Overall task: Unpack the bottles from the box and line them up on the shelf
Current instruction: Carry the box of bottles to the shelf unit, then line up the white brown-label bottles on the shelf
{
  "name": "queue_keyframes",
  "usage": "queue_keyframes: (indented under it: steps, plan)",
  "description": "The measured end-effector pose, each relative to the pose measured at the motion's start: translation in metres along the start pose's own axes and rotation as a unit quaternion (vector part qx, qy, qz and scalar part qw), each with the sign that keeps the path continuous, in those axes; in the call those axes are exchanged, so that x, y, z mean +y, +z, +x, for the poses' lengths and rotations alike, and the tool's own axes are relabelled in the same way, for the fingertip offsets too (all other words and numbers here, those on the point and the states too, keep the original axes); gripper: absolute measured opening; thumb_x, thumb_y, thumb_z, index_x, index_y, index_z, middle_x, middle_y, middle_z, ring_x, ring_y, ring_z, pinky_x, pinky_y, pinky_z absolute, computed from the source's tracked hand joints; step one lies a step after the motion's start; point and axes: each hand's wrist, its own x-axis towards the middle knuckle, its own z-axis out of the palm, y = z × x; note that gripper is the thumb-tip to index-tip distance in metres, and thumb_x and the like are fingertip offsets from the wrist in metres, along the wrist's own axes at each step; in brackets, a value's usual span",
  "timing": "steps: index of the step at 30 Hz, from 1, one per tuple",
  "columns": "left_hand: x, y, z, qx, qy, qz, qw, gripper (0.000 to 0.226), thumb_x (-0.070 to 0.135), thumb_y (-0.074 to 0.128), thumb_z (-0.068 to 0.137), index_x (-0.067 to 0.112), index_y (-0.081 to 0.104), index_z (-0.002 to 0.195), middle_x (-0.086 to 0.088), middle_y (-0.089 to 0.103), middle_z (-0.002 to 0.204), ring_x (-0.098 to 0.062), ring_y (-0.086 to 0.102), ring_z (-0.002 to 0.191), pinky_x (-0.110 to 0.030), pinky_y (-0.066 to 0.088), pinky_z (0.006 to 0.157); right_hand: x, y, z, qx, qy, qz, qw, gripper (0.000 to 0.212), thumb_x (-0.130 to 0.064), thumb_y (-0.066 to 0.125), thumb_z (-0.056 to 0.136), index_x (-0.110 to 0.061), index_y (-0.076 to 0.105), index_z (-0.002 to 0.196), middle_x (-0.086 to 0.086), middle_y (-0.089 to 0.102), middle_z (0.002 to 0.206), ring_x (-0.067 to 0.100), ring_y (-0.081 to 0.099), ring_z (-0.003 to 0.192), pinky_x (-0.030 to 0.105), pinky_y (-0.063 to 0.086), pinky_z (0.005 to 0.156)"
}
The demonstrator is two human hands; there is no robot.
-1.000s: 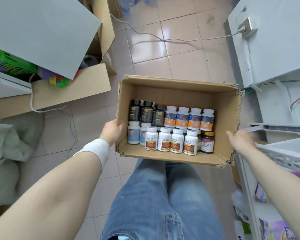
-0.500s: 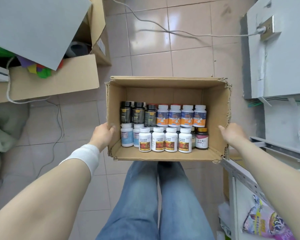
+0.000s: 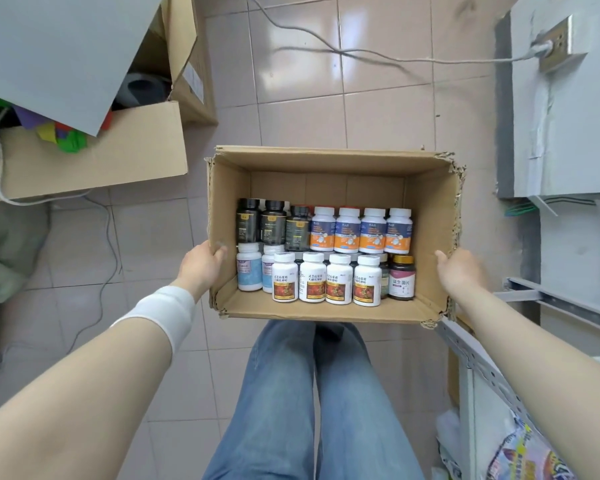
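Note:
An open cardboard box [image 3: 329, 161] hangs above the tiled floor, held from both sides. My left hand [image 3: 201, 263] grips its left wall and my right hand [image 3: 459, 270] grips its right wall. Inside stand several bottles in two rows: three black bottles [image 3: 272, 225] and several white ones with orange-blue labels [image 3: 359, 230] at the back, pale blue ones [image 3: 248, 268], several white ones with red labels [image 3: 326, 278] and a dark brown bottle [image 3: 401, 278] at the front. The metal shelf [image 3: 478, 368] is at the lower right.
A larger cardboard box [image 3: 94, 154] with coloured items and a grey board stands at the upper left. A cable [image 3: 326, 50] runs across the floor to a wall socket [image 3: 556, 45]. My legs in jeans [image 3: 309, 403] are below the box. A printed bag [image 3: 530, 455] lies on the shelf.
The box, held in both hands, has shifted left and slightly down in view, away from the shelf frame on the right. The grip of both hands is unchanged.

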Motion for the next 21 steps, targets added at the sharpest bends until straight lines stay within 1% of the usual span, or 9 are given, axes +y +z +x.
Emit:
queue_keyframes:
  steps: [2, 4, 6, 8, 10, 12, 15, 18, 21]
  plan:
    - [0.004, 0.005, -0.008, 0.02, -0.014, -0.074, 0.997, 0.042, 0.027, 0.041, 0.099, 0.002, 0.046, 0.132, -0.02, 0.053, 0.132, -0.037, 0.048, 0.122, -0.038, 0.038, 0.099, 0.001, 0.0, -0.007, 0.01, 0.005, 0.037, 0.999, 0.044, -0.031, 0.041, 0.098, 0.002, 0.046, 0.127, 0.024, 0.054, 0.128, 0.041, 0.05, 0.118, 0.046, 0.042, 0.095]
    - [0.013, 0.012, -0.02, 0.088, -0.013, -0.153, 0.984, 0.051, 0.028, 0.047, 0.097, 0.006, 0.034, 0.142, -0.015, 0.04, 0.146, -0.03, 0.035, 0.137, -0.037, 0.028, 0.111, 0.002, 0.0, -0.022, 0.056, 0.004, 0.093, 0.994, 0.05, -0.03, 0.046, 0.096, -0.002, 0.036, 0.137, 0.021, 0.048, 0.137, 0.039, 0.044, 0.126, 0.046, 0.037, 0.102]
    - [0.028, 0.019, -0.036, 0.2, 0.054, -0.113, 0.972, 0.059, 0.027, 0.051, 0.095, 0.009, 0.028, 0.146, -0.012, 0.021, 0.157, -0.025, 0.015, 0.146, -0.033, 0.013, 0.119, 0.003, 0.001, -0.049, 0.151, -0.058, 0.093, 0.982, 0.055, -0.027, 0.052, 0.093, -0.003, 0.034, 0.14, 0.019, 0.042, 0.142, 0.036, 0.036, 0.13, 0.044, 0.029, 0.107]
    - [0.047, 0.029, -0.05, 0.233, 0.172, -0.052, 0.956, 0.056, 0.025, 0.055, 0.093, 0.011, 0.035, 0.144, -0.01, 0.024, 0.156, -0.023, 0.016, 0.146, -0.032, 0.013, 0.12, 0.003, 0.008, -0.075, 0.206, -0.149, 0.066, 0.965, 0.058, -0.024, 0.057, 0.09, -0.003, 0.037, 0.139, 0.018, 0.038, 0.143, 0.034, 0.034, 0.13, 0.042, 0.027, 0.108]
    - [0.068, 0.043, -0.056, 0.145, 0.281, -0.013, 0.949, 0.048, 0.024, 0.058, 0.092, 0.015, 0.046, 0.137, -0.005, 0.043, 0.146, -0.02, 0.034, 0.138, -0.031, 0.025, 0.115, 0.003, 0.02, -0.091, 0.17, -0.205, 0.036, 0.963, 0.057, -0.026, 0.058, 0.089, -0.005, 0.039, 0.138, 0.015, 0.038, 0.142, 0.031, 0.035, 0.129, 0.04, 0.03, 0.108]
    - [0.086, 0.063, -0.054, 0.036, 0.321, 0.042, 0.945, 0.042, 0.029, 0.056, 0.092, 0.019, 0.051, 0.133, 0.0, 0.055, 0.135, -0.018, 0.046, 0.128, -0.032, 0.033, 0.107, 0.004, 0.038, -0.094, 0.068, -0.206, 0.022, 0.976, 0.054, -0.03, 0.055, 0.091, -0.008, 0.04, 0.138, 0.011, 0.041, 0.14, 0.026, 0.035, 0.129, 0.037, 0.03, 0.108]
    - [0.105, 0.089, -0.039, -0.036, 0.323, 0.17, 0.93, 0.04, 0.037, 0.052, 0.093, 0.021, 0.051, 0.13, -0.001, 0.056, 0.133, -0.022, 0.048, 0.125, -0.036, 0.034, 0.104, 0.003, 0.061, -0.08, -0.056, -0.157, 0.017, 0.986, 0.057, -0.037, 0.056, 0.09, -0.008, 0.04, 0.137, 0.011, 0.044, 0.139, 0.026, 0.036, 0.13, 0.036, 0.03, 0.108]
    - [0.117, 0.103, -0.022, -0.084, 0.32, 0.286, 0.899, 0.044, 0.043, 0.051, 0.092, 0.022, 0.049, 0.131, -0.004, 0.056, 0.13, -0.026, 0.047, 0.124, -0.04, 0.036, 0.102, -0.008, 0.073, -0.062, -0.09, -0.137, 0.01, 0.987, 0.061, -0.045, 0.061, 0.084, -0.006, 0.044, 0.128, 0.012, 0.05, 0.131, 0.028, 0.046, 0.123, 0.038, 0.04, 0.097]
    - [0.124, 0.11, -0.012, -0.119, 0.318, 0.316, 0.886, 0.045, 0.047, 0.053, 0.09, 0.02, 0.052, 0.126, -0.004, 0.059, 0.126, -0.026, 0.049, 0.121, -0.039, 0.039, 0.098, -0.019, 0.078, -0.05, -0.106, -0.123, 0.006, 0.987, 0.066, -0.049, 0.065, 0.079, -0.005, 0.042, 0.123, 0.012, 0.051, 0.128, 0.029, 0.051, 0.119, 0.039, 0.045, 0.089]
